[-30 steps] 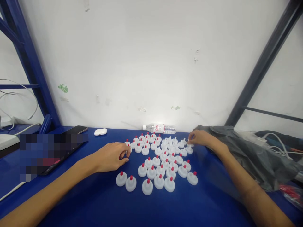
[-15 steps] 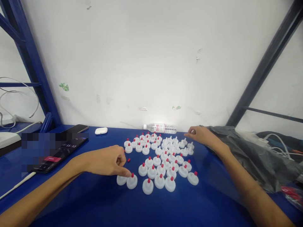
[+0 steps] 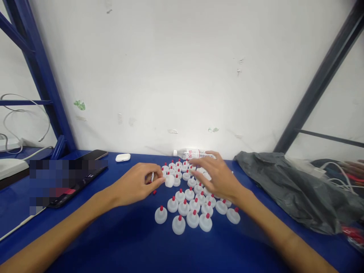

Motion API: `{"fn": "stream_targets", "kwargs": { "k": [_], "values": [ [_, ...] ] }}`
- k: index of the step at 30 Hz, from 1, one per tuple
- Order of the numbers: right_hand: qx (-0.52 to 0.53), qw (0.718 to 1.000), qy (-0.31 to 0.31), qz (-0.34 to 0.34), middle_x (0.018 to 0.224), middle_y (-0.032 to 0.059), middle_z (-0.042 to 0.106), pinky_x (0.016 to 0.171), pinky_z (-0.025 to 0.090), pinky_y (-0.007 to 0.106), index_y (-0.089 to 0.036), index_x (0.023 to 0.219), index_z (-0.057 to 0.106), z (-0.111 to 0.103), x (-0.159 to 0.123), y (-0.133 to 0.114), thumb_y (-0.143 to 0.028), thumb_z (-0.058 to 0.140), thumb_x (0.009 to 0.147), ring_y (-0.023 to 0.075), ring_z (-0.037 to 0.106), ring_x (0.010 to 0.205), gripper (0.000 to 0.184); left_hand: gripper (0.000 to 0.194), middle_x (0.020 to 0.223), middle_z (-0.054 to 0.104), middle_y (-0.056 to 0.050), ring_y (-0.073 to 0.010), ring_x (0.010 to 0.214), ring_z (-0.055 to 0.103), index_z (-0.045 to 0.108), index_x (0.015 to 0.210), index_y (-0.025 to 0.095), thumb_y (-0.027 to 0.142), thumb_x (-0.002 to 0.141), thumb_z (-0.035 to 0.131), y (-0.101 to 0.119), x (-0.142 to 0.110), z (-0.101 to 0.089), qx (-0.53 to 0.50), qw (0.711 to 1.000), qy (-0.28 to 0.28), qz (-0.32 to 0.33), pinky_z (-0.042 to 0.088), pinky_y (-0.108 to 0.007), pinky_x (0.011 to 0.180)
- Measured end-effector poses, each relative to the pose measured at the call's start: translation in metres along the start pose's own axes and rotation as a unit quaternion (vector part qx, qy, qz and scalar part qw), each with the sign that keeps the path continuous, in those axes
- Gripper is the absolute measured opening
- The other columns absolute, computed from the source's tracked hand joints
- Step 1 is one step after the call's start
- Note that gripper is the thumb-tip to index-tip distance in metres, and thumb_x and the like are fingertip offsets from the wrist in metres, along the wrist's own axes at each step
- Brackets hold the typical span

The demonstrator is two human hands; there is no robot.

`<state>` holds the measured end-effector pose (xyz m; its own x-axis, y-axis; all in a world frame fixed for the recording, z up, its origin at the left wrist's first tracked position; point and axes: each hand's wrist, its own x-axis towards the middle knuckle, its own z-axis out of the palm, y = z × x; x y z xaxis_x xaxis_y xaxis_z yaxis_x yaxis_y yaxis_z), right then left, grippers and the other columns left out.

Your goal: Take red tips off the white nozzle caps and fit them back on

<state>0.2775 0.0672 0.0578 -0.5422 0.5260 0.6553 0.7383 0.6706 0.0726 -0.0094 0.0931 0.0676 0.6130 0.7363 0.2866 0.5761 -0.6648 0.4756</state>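
Note:
My left hand (image 3: 143, 180) is closed in a pinch on a white nozzle cap (image 3: 170, 181), its round base turned toward the right. A small white piece also shows inside the curl of its fingers; I cannot make out what it is. My right hand (image 3: 217, 172) is open, fingers apart, over the right part of the group and hiding several caps there. Under and in front of the hands stand many white caps with red tips, one nearest the left side (image 3: 160, 215). A loose red tip (image 3: 154, 192) lies on the blue table below my left hand.
A clear plastic bottle (image 3: 192, 153) lies against the wall behind the caps. At left are a phone (image 3: 66, 189) with a cable and a white earbud case (image 3: 123, 157). A dark grey plastic bag (image 3: 292, 189) covers the right side, with cables behind it.
My left hand has moved up and right from the front-left caps, and one of those two caps is gone from the table. My right hand has come left from the far right edge over the caps.

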Motion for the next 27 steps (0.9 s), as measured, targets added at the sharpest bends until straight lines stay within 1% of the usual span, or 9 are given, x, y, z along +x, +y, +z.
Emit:
{"fn": "stream_targets", "kwargs": {
  "k": [2,4,8,12,16,18,20,24,27],
  "values": [
    [0.021,0.999,-0.030,-0.015,0.121,0.0089,0.075,0.116,0.035,0.055,-0.021,0.144,0.052,0.007,0.001,-0.020,-0.050,0.057,0.103,0.0243,0.070,0.108,0.050,0.025,0.071,0.059,0.003,-0.0136,0.059,0.045,0.065,0.087,0.021,0.040,0.097,0.053,0.002,-0.001,0.010,0.010,0.999,0.026,0.033,0.036,-0.028,0.058],
    [0.029,0.998,-0.039,-0.032,0.118,0.0081,0.076,0.115,0.037,0.053,-0.021,0.147,0.050,0.013,0.000,-0.033,-0.054,0.060,0.101,0.0243,0.071,0.106,0.058,0.023,0.076,0.062,0.002,-0.0148,0.063,0.049,0.064,0.090,0.022,0.039,0.099,0.051,0.005,-0.003,0.020,0.011,0.997,0.033,0.072,0.039,-0.029,0.062],
    [0.020,0.998,-0.028,-0.055,0.105,0.0011,0.079,0.108,0.043,0.046,-0.026,0.127,0.066,0.021,-0.001,-0.043,-0.044,0.060,0.103,0.0216,0.073,0.092,0.031,0.024,0.079,0.064,0.000,-0.0166,0.067,0.055,0.059,0.089,0.023,0.037,0.102,0.045,0.008,-0.007,0.035,0.032,0.994,0.043,0.091,0.039,-0.031,0.064],
    [0.022,0.997,-0.001,-0.079,0.097,0.0015,0.079,0.104,0.044,0.043,-0.022,0.117,0.067,0.021,-0.001,-0.044,-0.044,0.058,0.104,0.0187,0.072,0.085,0.027,0.029,0.078,0.063,0.000,-0.0171,0.068,0.055,0.055,0.085,0.022,0.036,0.105,0.038,0.009,-0.008,0.043,0.072,0.992,0.012,0.107,0.033,-0.032,0.063],
    [-0.040,0.995,0.004,-0.096,0.108,0.0042,0.079,0.107,0.042,0.045,-0.021,0.120,0.066,0.018,-0.001,-0.020,-0.034,0.058,0.104,0.0193,0.072,0.092,0.022,0.045,0.062,0.043,0.005,-0.0141,0.057,0.038,0.035,0.067,0.023,0.043,0.107,0.030,0.011,-0.009,0.040,-0.050,0.996,0.048,0.063,0.029,-0.032,0.059],
    [-0.088,0.994,0.023,-0.058,0.116,0.0056,0.078,0.109,0.040,0.047,-0.022,0.121,0.067,0.013,-0.004,0.006,-0.028,0.058,0.104,0.0215,0.073,0.101,0.020,0.048,0.059,0.032,0.006,-0.0137,0.055,0.032,0.026,0.064,0.024,0.046,0.107,0.026,0.010,-0.008,0.032,-0.111,0.990,0.082,0.022,0.028,-0.032,0.057],
    [-0.113,0.992,0.030,0.037,0.115,0.0068,0.079,0.109,0.039,0.050,-0.021,0.120,0.067,0.004,-0.008,0.037,-0.034,0.059,0.103,0.0234,0.074,0.096,0.023,0.046,0.059,0.031,0.006,-0.0139,0.055,0.032,0.027,0.064,0.024,0.044,0.106,0.027,0.007,-0.007,0.024,-0.081,0.993,0.091,0.011,0.028,-0.032,0.058],
    [-0.111,0.962,0.031,0.245,0.100,0.0061,0.079,0.087,0.051,0.040,-0.021,0.119,0.063,-0.014,-0.020,0.090,-0.039,0.059,0.098,0.0229,0.074,0.078,0.028,0.033,0.071,0.055,0.002,-0.0180,0.068,0.049,0.048,0.075,0.023,0.035,0.103,0.038,-0.007,-0.002,0.020,0.098,0.994,0.034,0.041,0.034,-0.034,0.067],
    [-0.129,0.928,-0.037,0.346,0.092,0.0051,0.078,0.075,0.050,0.033,-0.023,0.111,0.065,-0.021,-0.032,0.117,-0.039,0.056,0.097,0.0236,0.073,0.083,0.023,0.024,0.094,0.067,-0.005,-0.0238,0.089,0.060,0.062,0.093,0.023,0.034,0.102,0.043,-0.016,-0.001,0.025,0.144,0.988,-0.013,0.047,0.041,-0.036,0.076]
  ]
}}
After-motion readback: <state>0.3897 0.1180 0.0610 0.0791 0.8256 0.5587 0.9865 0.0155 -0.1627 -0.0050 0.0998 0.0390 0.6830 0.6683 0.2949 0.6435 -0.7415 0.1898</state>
